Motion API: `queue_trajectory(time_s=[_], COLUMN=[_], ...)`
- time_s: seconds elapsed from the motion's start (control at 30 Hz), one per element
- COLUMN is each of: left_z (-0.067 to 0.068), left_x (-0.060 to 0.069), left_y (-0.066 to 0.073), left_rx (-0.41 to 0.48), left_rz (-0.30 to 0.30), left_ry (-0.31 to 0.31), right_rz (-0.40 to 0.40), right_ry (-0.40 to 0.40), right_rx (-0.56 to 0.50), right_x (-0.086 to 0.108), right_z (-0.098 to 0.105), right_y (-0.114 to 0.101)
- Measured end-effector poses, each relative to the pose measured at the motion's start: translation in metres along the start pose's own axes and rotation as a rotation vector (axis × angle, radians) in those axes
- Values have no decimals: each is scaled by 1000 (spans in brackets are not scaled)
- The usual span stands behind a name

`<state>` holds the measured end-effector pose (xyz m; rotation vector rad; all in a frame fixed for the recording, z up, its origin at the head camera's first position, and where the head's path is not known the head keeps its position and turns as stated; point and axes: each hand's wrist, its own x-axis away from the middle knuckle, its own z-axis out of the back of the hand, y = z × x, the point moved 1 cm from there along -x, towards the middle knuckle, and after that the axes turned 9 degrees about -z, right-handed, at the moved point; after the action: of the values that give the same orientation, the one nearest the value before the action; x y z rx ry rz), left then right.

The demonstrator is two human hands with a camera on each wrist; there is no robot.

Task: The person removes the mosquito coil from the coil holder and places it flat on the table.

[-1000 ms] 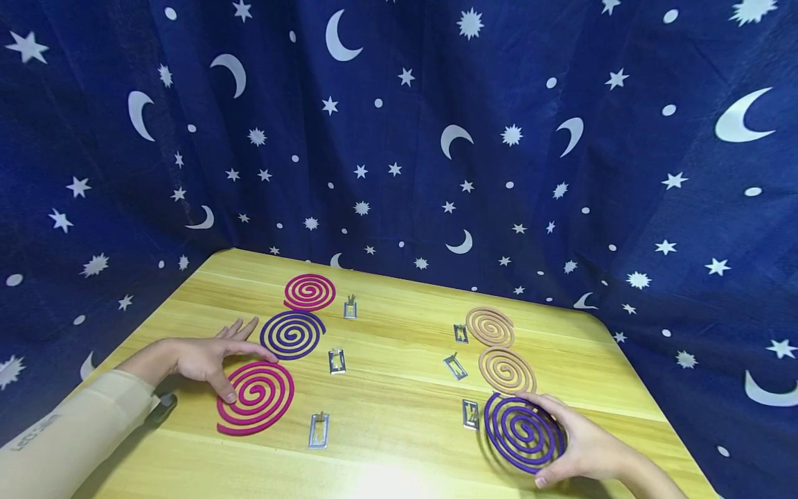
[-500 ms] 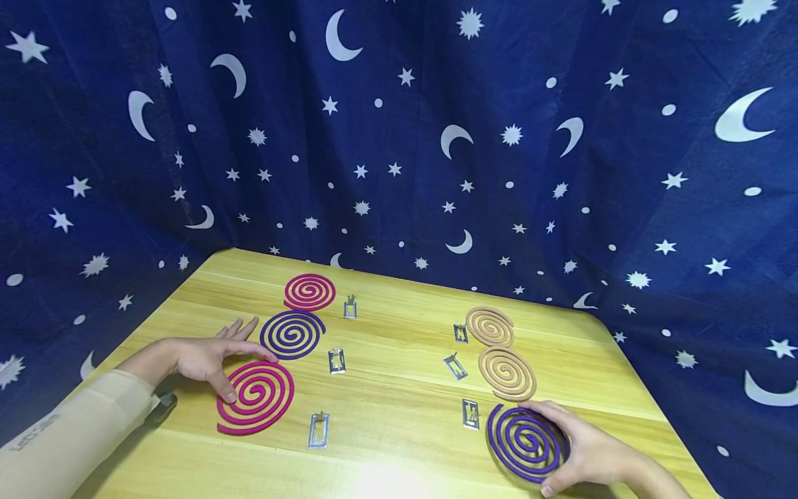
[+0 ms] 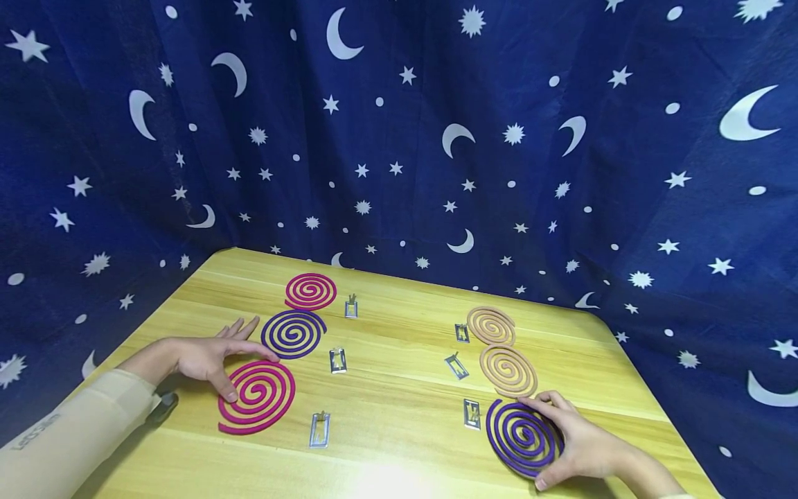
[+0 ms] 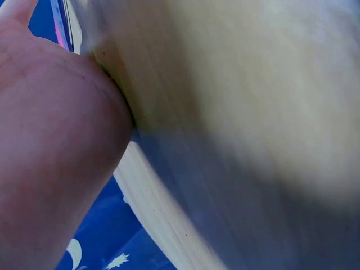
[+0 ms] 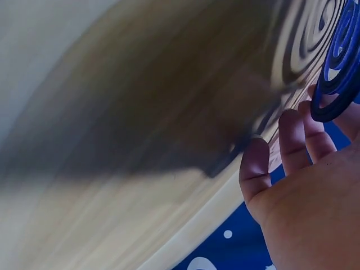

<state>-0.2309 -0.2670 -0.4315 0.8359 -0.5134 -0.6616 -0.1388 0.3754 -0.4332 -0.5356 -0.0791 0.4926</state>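
My right hand [image 3: 582,443] grips a purple mosquito coil [image 3: 522,435] by its rim, thumb at the near edge and index finger at the far edge. In the right wrist view this coil [image 5: 340,62] is raised off the table, its spiral shadow below. My left hand [image 3: 208,360] rests by a pink mosquito coil [image 3: 257,396] lying flat, thumb at its left edge and straight index finger at its far edge. Behind that coil lie another purple coil [image 3: 293,334] and another pink one [image 3: 310,291]. In the left wrist view, the left hand's [image 4: 50,129] fingertips are out of sight.
Two tan coils [image 3: 490,326] lie beyond the right hand. Small metal coil stands lie in two columns, including one [image 3: 472,414] beside the held coil and one [image 3: 320,430] right of the near pink coil. A starry blue curtain [image 3: 399,125] hangs behind the wooden table [image 3: 399,388].
My right hand has shifted the purple coil slightly, first away from the tan coils and then back toward them, tilting it a little. The left hand has stayed in place.
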Motion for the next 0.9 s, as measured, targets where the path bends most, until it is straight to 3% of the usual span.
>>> queue_trajectory(time_s=[0.3,0.77,0.9], left_z=[0,-1,-1], left_x=[0,2,3], left_y=[-1,-1,-2], left_rx=[-1,-4,-5], left_rz=[-6,5,0], left_ry=[5,2,7], right_rz=[-3,-68,-86], right_ry=[86,99,147], right_rx=[91,131,152], right_x=[-1,-3,-4], right_z=[-1,-1,2], right_y=[-3,-11,-16])
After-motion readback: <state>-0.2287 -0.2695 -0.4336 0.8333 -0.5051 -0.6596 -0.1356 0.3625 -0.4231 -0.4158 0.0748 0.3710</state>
